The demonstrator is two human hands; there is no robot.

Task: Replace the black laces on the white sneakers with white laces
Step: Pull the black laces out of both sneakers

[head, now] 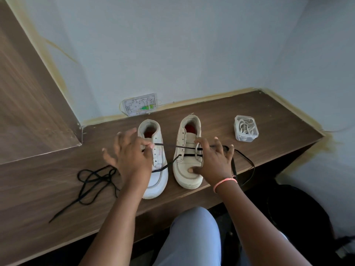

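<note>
On the wooden counter (249, 104), a loose black lace (92, 181) lies nearest, left of both white sneakers. The left hand (132, 156) pinches a taut black lace (169, 145) still threaded through the right sneaker (189, 154); the right hand (213, 160) steadies that shoe, thumb on its toe, fingers spread. The left sneaker (155, 164) is unlaced. Farther right, a clear box (246, 128) holds white laces (245, 126).

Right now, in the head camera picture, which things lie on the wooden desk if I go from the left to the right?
Loose black lace → left sneaker → right sneaker → clear box of white laces.
</note>
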